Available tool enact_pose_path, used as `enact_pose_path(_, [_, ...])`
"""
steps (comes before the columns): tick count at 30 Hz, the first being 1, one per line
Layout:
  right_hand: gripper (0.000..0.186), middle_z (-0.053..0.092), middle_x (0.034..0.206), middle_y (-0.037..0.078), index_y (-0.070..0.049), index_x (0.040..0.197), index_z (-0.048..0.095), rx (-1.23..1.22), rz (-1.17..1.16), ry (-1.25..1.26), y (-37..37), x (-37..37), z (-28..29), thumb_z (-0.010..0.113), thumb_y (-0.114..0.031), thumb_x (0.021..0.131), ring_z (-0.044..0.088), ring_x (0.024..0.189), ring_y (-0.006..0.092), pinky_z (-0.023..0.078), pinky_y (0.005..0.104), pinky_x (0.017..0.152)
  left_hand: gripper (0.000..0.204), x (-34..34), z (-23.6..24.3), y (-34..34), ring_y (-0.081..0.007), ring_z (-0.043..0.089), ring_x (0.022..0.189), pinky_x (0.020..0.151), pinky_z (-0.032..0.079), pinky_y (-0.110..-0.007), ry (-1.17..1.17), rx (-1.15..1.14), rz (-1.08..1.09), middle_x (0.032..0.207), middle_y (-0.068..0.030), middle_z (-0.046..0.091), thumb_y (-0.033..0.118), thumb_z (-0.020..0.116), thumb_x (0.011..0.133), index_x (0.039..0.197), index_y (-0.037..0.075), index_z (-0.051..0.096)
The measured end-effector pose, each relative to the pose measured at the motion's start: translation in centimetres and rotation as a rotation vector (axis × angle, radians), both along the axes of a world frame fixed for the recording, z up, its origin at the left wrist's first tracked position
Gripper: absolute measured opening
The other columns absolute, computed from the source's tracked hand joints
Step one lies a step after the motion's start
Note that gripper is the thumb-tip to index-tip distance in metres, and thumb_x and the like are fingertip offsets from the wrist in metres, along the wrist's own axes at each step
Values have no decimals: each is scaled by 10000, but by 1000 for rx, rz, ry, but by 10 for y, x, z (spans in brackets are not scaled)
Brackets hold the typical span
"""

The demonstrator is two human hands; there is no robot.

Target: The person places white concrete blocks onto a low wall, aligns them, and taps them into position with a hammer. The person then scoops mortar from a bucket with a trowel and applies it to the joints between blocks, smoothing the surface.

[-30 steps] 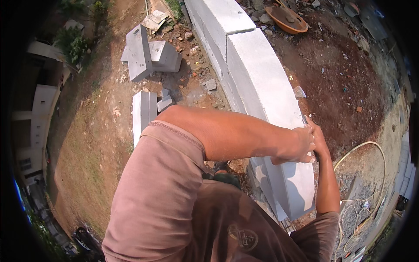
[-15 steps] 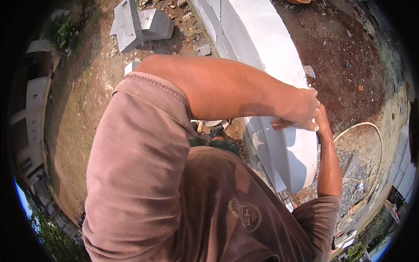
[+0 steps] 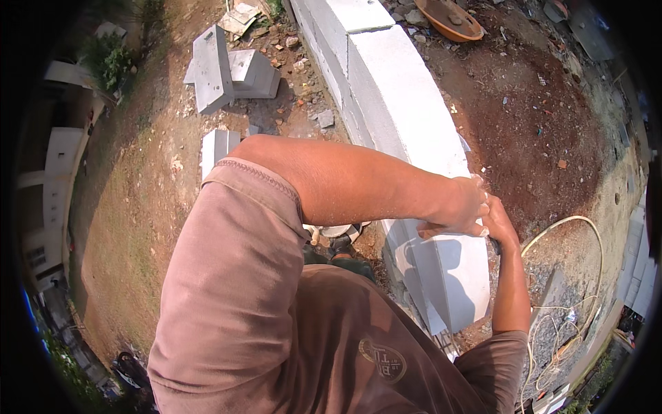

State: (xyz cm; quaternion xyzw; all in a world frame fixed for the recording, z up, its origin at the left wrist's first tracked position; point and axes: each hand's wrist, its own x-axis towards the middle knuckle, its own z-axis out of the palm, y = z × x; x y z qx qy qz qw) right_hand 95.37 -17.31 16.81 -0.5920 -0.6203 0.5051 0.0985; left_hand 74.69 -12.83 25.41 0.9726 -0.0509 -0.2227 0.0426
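Note:
A long white masonry block [image 3: 414, 90], pale and smooth-faced, lies on top of a low wall in front of me. My left arm reaches across to the right. My left hand [image 3: 458, 207] is bent over the block's far right edge, its thumb apart from the fingers, and it seems to grip that edge. Right beside it, touching or nearly so, is my right hand [image 3: 495, 219] on the outer side of the block. Its fingers are mostly hidden behind the left hand, and a dark band or object shows by its wrist. Arm shadows fall on the near block end [image 3: 458, 276].
Grey-white blocks [image 3: 214, 69] lie stacked on the dirt at the left, with another block [image 3: 217, 148] by my elbow. An orange basin [image 3: 452, 21] sits beyond the wall. A pale hose [image 3: 593, 231] coils over gravel at the right. My feet [image 3: 341, 248] stand beside the wall.
The whole view has shifted, so the wall, blocks and my hands appear lower and more of the orange basin shows. My hands keep their place on the block's edge.

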Motion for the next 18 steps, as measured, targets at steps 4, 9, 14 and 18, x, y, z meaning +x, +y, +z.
enact_pose_path(4, [484, 588, 1175, 171, 59, 1286, 457, 134, -152, -95, -19, 8, 20, 570, -134, 856, 549, 1043, 207, 400, 333, 940, 1122, -6, 3, -5, -344, 319, 1314, 1062, 254, -519, -7, 52, 5, 1445, -155, 273, 437, 829, 565, 1458, 218, 186])
enact_pose_path(9, [530, 591, 955, 67, 2, 1314, 468, 346, -452, -260, -71, 27, 86, 601, -250, 867, 529, 816, 123, 420, 280, 736, 1192, -8, 11, -9, -348, 244, 1356, 1094, 189, -560, 37, 16, 84, 1485, -169, 203, 556, 784, 568, 1474, 197, 99])
enact_pose_path(14, [417, 470, 656, -47, -14, 1277, 501, 484, -913, -299, -149, 7, 163, 580, -179, 903, 379, 501, 21, 287, 187, 448, 1003, -6, 8, -2, -339, 259, 1352, 1114, 161, -549, -3, -256, 267, 1433, -192, 309, 831, 389, 701, 1430, 149, 292])
enact_pose_path(18, [289, 485, 646, -31, 1, 1137, 518, 826, -1099, -176, -217, -21, 172, 588, -124, 886, 380, 469, 27, 301, 190, 421, 798, 2, -20, -2, -329, 434, 1242, 1088, 206, -559, -233, -194, 405, 1290, -177, 489, 718, 321, 839, 1321, 98, 460])
